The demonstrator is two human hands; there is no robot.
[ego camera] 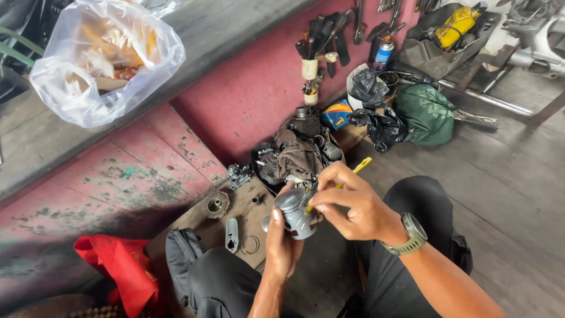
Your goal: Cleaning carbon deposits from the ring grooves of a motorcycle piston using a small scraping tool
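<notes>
Piston: grey metal piston (294, 213) is sitting upright in the left hand, crown toward the camera, above the person's lap and between the two knees in black trousers (406, 235).
Left hand: left hand (281, 241) is gripping the piston from below and behind, thumb lying up its near side, fingers wrapping the skirt.
Right hand: right hand (347, 203) is coming in from the right and over the top of the piston, fingers pinching a yellow-handled tool (353, 172); the handle is sticking up and away past the knuckles, and the working end is pointing down at the piston's upper edge. Whether the tip is actually touching the metal is hard to tell.
Wrist: green watch (412, 234) is sitting on the right wrist.
Board: wooden board (247, 206) is lying on the floor just beyond the left hand, carrying a round metal part (216, 204), a small flat grey piece (232, 234) and thin rings (251, 244).
Engine parts: pile of dark engine parts (297, 154) with a brown rag over them is lying just behind the hands, against the red wall (253, 88).
Around: red cloth (120, 266) is lying at the lower left; a clear plastic bag (103, 59) is resting on the ledge above; a green bag (426, 115) is lying well apart to the right.
</notes>
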